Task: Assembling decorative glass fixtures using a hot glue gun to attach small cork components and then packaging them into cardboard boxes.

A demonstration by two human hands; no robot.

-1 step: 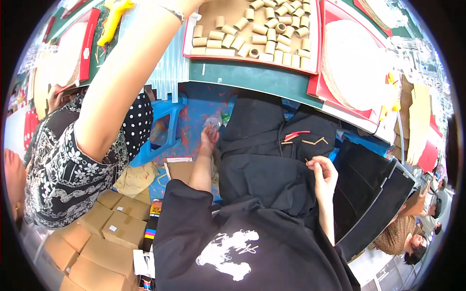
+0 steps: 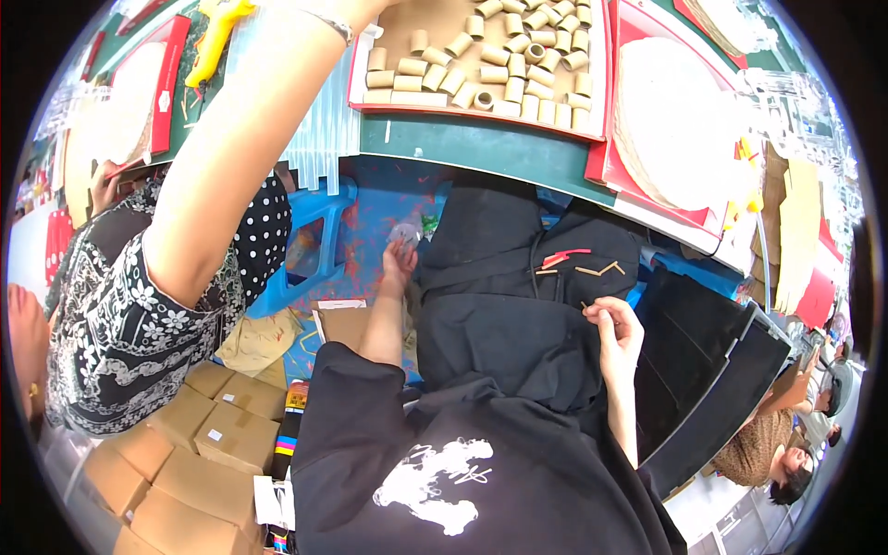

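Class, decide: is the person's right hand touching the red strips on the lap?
Apart: the head view shows dark cloth between the right hand and the red strips.

No readable text; white label (image 2: 215,435) on brown carton (image 2: 247,444) illegible.

Matt cardboard tubes (image 2: 515,90) inside the cardboard box (image 2: 396,37); left of the box, a glossy yellow plastic glue gun (image 2: 213,42) and translucent plastic strips (image 2: 324,139); below it, a smooth green tabletop (image 2: 444,139), matt black cloth trousers (image 2: 481,231) and dull tan sticks (image 2: 588,272), wood or paper unclear
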